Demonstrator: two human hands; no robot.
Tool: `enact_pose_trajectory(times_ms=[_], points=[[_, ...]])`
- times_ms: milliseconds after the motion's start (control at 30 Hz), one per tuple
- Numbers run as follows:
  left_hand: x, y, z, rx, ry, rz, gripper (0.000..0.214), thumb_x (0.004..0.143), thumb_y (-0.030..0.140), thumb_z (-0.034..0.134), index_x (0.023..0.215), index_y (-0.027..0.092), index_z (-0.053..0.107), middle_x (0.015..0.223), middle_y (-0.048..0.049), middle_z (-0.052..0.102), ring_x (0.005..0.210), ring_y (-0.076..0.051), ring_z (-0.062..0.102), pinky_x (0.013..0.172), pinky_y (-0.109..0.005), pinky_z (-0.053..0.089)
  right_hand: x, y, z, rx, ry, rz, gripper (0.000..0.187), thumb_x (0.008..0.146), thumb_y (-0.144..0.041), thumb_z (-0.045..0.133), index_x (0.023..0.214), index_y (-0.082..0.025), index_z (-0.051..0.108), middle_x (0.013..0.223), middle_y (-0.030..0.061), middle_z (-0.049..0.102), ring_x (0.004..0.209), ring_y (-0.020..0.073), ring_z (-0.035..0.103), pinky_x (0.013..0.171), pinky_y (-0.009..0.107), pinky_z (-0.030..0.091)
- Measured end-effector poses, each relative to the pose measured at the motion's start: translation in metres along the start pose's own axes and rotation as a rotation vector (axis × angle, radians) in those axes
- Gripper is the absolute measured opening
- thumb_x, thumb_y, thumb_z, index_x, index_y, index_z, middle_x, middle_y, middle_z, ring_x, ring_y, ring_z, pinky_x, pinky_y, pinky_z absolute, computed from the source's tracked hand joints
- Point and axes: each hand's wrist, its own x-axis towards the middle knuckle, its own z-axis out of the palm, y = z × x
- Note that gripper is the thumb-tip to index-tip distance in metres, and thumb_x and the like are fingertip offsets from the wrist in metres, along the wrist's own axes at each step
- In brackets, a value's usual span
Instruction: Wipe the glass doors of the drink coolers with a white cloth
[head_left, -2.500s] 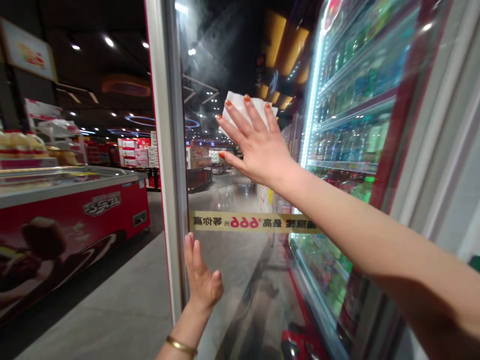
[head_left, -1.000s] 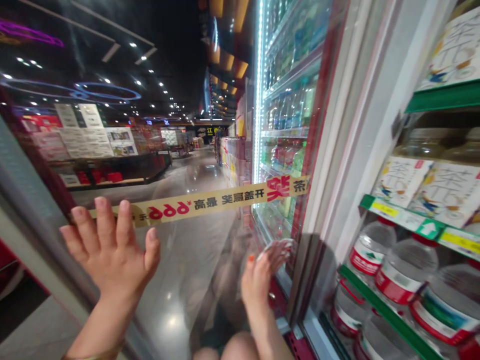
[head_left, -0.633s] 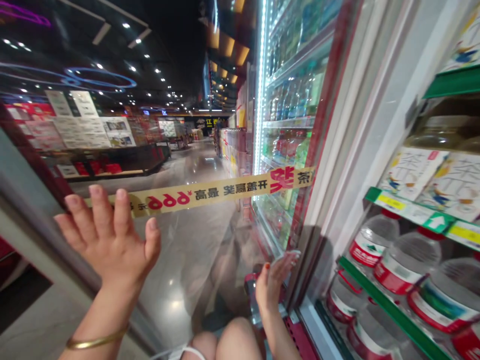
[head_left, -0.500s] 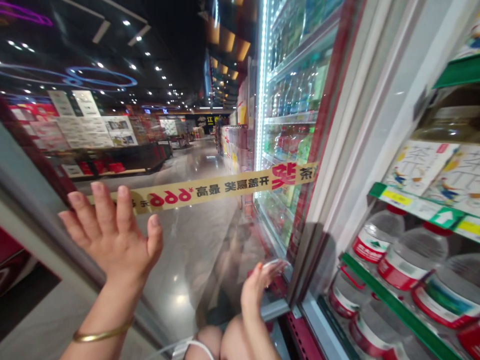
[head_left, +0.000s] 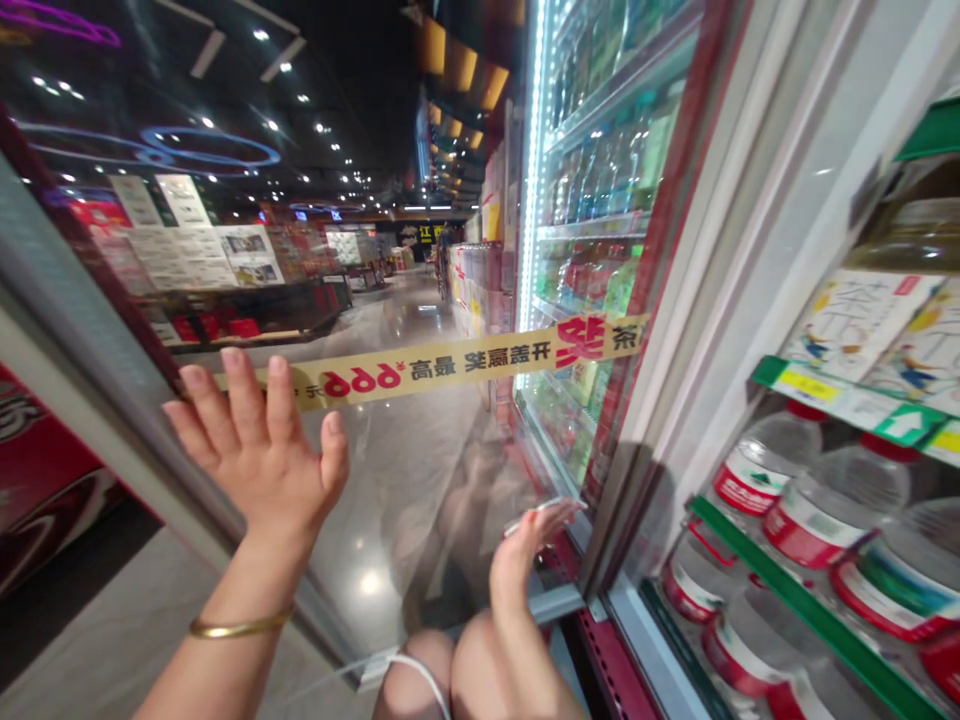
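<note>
**Hands at a glass cooler door, head view.** Lower centre: the right hand [head_left: 521, 570] rises from the bottom of the frame, its fingers [head_left: 517, 545] held close together. A thin white paper wipe [head_left: 544, 512], seen almost edge-on, lies along the fingertips, low on the glass door [head_left: 405, 520] near its lower frame; whether it is gripped or only pressed to the pane cannot be told. Centre left: the left hand [head_left: 259, 455], wearing a gold bangle [head_left: 240, 628], is raised with the palm toward the pane and holds nothing; its fingers [head_left: 240, 390] are spread apart.

Centre: a yellow promotional strip [head_left: 450, 365] crosses the glass, its print seen reversed. It shows 茶, 奖, 开盖赢奖, 最高 and ¥666. Right: clear water bottles [head_left: 832, 520] with red labels stand behind a green shelf rail [head_left: 810, 610], below cartons [head_left: 855, 325] printed with 茶. Lower left: a red chest freezer [head_left: 45, 460]. Bottom centre: bare knees [head_left: 480, 670] and a white cable [head_left: 424, 675].
</note>
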Motion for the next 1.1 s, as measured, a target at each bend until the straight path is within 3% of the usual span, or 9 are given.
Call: enact_pose_trajectory(times_ms=[167,300,400,500,600,667,833,933,1100], points=[[-0.002,0.000,0.000,0.007,0.010,0.014,0.089,0.102,0.039,0.064,0.178,0.034,0.017,0.187,-0.0015,0.011,0.175,-0.033,0.002,0.142,-0.067,0.003,0.030,-0.047,-0.013,0.013,-0.272,-0.699,0.070,0.104,-0.068,0.052,0.169,-0.045,0.042,0.170,-0.0031,0.055,0.170,0.0336,0.027,0.136,0.064,0.029],[-0.003,0.003,0.005,0.049,0.057,0.021,0.086,0.103,0.039,0.062,0.178,0.031,0.021,0.186,-0.0030,0.015,0.175,-0.030,0.005,0.143,-0.061,0.005,0.173,-0.050,-0.061,-0.136,0.115,-0.459,0.084,0.108,-0.053,0.048,0.179,-0.020,0.017,0.182,0.0218,0.027,0.171,0.0481,0.012,0.132,0.082,0.015],[-0.001,0.006,0.009,0.080,0.116,0.037,0.082,0.105,0.039,0.059,0.177,0.028,0.023,0.185,-0.0029,0.018,0.175,-0.027,0.008,0.144,-0.055,0.007,0.255,-0.069,-0.082,-0.114,0.229,-0.300,0.087,0.111,-0.051,0.038,0.179,-0.012,0.001,0.185,0.0266,0.007,0.171,0.0515,0.006,0.131,0.085,0.013],[0.000,0.008,0.008,0.099,0.120,0.042,0.082,0.104,0.038,0.061,0.177,0.027,0.025,0.184,-0.0036,0.021,0.174,-0.027,0.010,0.144,-0.054,0.008,0.242,-0.088,-0.074,-0.083,0.140,-0.581,0.088,0.107,-0.059,0.044,0.180,-0.019,0.013,0.184,0.0192,0.021,0.171,0.0508,0.009,0.129,0.088,0.016],[0.000,0.010,0.006,0.096,0.119,0.032,0.083,0.103,0.037,0.062,0.177,0.029,0.025,0.183,-0.0035,0.023,0.174,-0.028,0.012,0.143,-0.056,0.010,0.190,-0.081,-0.062,-0.044,-0.039,-1.075,0.076,0.100,-0.071,0.053,0.168,-0.039,0.046,0.175,0.0010,0.047,0.168,0.0377,0.030,0.134,0.069,0.033],[-0.001,0.011,0.005,0.103,0.115,0.031,0.083,0.103,0.037,0.062,0.177,0.027,0.025,0.183,-0.0035,0.022,0.174,-0.028,0.011,0.144,-0.055,0.009,0.188,-0.069,-0.067,-0.065,-0.116,-1.184,0.067,0.099,-0.070,0.058,0.161,-0.044,0.055,0.171,-0.0038,0.052,0.164,0.0326,0.039,0.133,0.061,0.039],[0.000,0.011,0.006,0.120,0.122,0.046,0.083,0.103,0.037,0.062,0.177,0.025,0.025,0.184,-0.0035,0.019,0.175,-0.028,0.008,0.144,-0.052,0.007,0.303,-0.084,-0.109,-0.141,0.112,-0.518,0.087,0.111,-0.067,0.027,0.178,-0.014,0.013,0.186,0.0206,0.008,0.172,0.0468,0.000,0.128,0.087,0.013],[0.001,0.011,0.006,0.115,0.130,0.045,0.083,0.103,0.037,0.063,0.176,0.025,0.026,0.184,-0.0039,0.020,0.174,-0.028,0.010,0.144,-0.051,0.007,0.312,-0.117,-0.107,-0.057,0.142,-0.482,0.098,0.108,-0.075,0.028,0.177,-0.007,0.013,0.186,0.0246,0.004,0.172,0.0483,-0.006,0.127,0.088,0.007],[0.000,0.008,0.006,0.081,0.130,0.051,0.081,0.104,0.034,0.060,0.177,0.023,0.025,0.183,-0.0051,0.023,0.174,-0.026,0.010,0.144,-0.049,0.005,0.222,-0.132,-0.073,0.071,-0.637,-1.221,0.064,0.104,-0.073,0.051,0.159,-0.041,0.057,0.168,-0.0031,0.057,0.157,0.0289,0.049,0.134,0.057,0.037]])
